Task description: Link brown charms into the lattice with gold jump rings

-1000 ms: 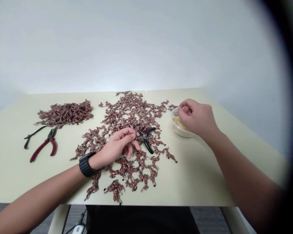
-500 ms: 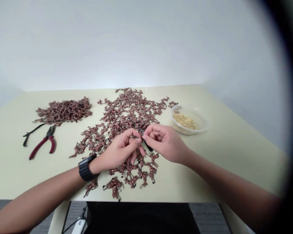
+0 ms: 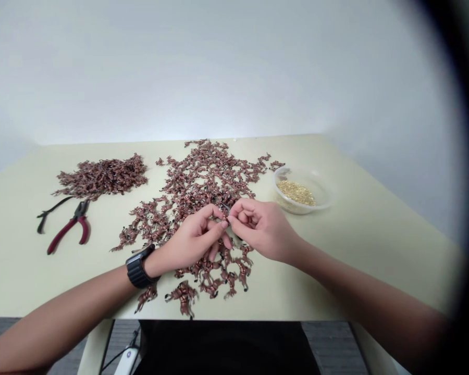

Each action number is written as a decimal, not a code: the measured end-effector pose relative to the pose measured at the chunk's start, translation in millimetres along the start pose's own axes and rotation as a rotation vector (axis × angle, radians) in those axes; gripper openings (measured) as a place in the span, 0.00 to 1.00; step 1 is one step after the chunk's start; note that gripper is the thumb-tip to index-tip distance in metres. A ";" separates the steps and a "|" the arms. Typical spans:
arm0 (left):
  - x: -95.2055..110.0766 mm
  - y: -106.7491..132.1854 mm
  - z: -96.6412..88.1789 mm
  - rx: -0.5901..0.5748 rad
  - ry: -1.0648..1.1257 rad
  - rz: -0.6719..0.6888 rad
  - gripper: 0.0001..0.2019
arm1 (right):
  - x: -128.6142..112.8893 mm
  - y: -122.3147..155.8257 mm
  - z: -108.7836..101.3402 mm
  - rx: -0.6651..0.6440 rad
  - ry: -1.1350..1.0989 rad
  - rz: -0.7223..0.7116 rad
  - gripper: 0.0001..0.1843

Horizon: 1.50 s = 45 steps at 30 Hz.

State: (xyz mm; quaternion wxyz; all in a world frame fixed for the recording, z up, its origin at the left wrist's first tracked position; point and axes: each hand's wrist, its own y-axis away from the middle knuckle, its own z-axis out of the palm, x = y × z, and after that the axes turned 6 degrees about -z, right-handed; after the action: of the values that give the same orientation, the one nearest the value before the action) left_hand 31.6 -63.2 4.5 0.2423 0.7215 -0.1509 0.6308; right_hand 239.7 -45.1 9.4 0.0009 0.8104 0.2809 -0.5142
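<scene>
Item (image 3: 227, 213) between hands (image 3: 193, 242) (image 3: 263, 230) mostly hidden, too small to tell.

Left hand (image 3: 191, 242) and right hand (image 3: 263, 229) meet, fingertips together, over scattered copper-brown wire figures (image 3: 203, 177); anything held hidden. Red-handled pliers (image 3: 68, 229) lie on surface (image 3: 336, 281) at left; transparent tub (image 3: 297, 208) of golden grains (image 3: 296, 192) at right.

Workspace for small handcraft: a pale table (image 3: 336, 281) against a plain white wall (image 3: 219, 78); red-handled pliers (image 3: 68, 229), a plastic tub (image 3: 301, 190) of small gold beads (image 3: 296, 192), and heaped copper-brown metal pieces (image 3: 101, 177) on top.
</scene>
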 end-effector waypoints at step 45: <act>4.2 3.1 -7.6 0.138 -0.662 0.100 0.08 | 2.8 3.0 12.2 -0.033 -0.184 0.212 0.10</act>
State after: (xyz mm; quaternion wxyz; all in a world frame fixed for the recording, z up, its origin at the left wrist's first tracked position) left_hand 24.4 -61.3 9.8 0.0995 0.8937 -0.2133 0.3821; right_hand 231.8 -49.9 0.4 0.0945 0.7848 0.2008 -0.5786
